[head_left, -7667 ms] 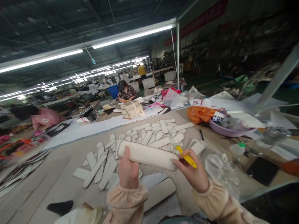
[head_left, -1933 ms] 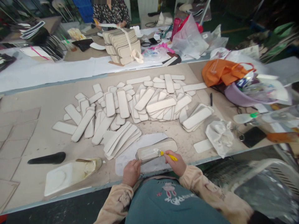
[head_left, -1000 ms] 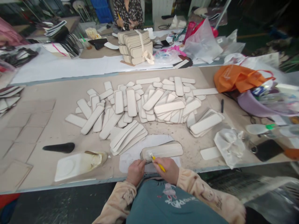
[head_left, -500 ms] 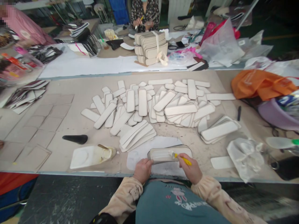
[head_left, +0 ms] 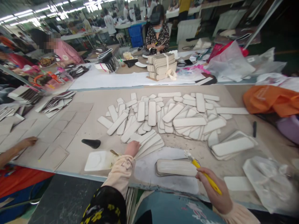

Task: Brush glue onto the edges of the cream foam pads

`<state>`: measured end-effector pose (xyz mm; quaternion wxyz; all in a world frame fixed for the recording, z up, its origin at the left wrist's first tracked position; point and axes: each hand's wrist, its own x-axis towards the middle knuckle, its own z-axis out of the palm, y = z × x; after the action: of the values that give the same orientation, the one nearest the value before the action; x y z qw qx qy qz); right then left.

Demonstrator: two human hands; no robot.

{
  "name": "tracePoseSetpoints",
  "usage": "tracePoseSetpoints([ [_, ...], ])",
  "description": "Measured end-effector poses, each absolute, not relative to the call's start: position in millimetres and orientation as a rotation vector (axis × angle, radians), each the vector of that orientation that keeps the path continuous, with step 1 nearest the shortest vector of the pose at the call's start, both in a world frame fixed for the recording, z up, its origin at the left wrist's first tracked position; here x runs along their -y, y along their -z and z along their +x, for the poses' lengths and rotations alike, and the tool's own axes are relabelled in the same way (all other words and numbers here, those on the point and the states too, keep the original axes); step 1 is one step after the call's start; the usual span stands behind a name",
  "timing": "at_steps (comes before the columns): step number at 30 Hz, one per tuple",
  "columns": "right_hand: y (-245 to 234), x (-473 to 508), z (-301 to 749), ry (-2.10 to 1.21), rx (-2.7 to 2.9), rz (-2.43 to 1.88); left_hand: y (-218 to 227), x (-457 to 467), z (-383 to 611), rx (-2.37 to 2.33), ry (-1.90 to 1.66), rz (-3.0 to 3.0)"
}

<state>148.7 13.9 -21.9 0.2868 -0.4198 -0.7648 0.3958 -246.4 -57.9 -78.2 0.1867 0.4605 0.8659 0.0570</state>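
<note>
Holding a yellow-handled brush (head_left: 206, 178), the right hand (head_left: 215, 189) has its fingers closed round the handle; the bristle end, whitish, points away from the person. The left hand (head_left: 132, 148) is well apart from it, at the near left end of some fanned strips (head_left: 151, 145) — whether its fingers have gripped one cannot be told, as the tips are hidden.

Between the hands, nearer the right, lies a low stack of strips (head_left: 175, 168), pale with rounded ends. It rests on a sheet of paper (head_left: 146, 172) on the counter (head_left: 74, 149). The brush crosses in front of the stack's right end in this view; contact between them not clear.

Just beside the left forearm: a white container (head_left: 96, 160), lying flat, partly covered by the sleeve, with a brown stick (head_left: 114, 152) at its right part. Beyond the container, a black object (head_left: 91, 143).

Ahead of both hands, a loose heap of strips (head_left: 163, 115), lying at many angles and overlapping. Ahead of the right hand, a smaller pile (head_left: 233, 146); to its right, a single strip (head_left: 236, 183) partly under a white plastic bag (head_left: 266, 182).

Far left of the left hand — a co-worker's hand (head_left: 27, 142) on the same counter, by flat squares (head_left: 49, 133).
</note>
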Motion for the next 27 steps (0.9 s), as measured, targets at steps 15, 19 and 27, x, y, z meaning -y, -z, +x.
tracePoseSetpoints([
  [15,27,-14,157,-1.011,1.927,-1.079,58,52,-274,-2.432,-0.174,1.340],
  [19,23,-24,165,-0.995,1.800,-1.125,13,65,-245,-2.417,-0.563,1.637],
  [27,21,-26,168,-1.364,1.443,-1.053,-59,75,-117,-1.518,-0.623,1.694],
])
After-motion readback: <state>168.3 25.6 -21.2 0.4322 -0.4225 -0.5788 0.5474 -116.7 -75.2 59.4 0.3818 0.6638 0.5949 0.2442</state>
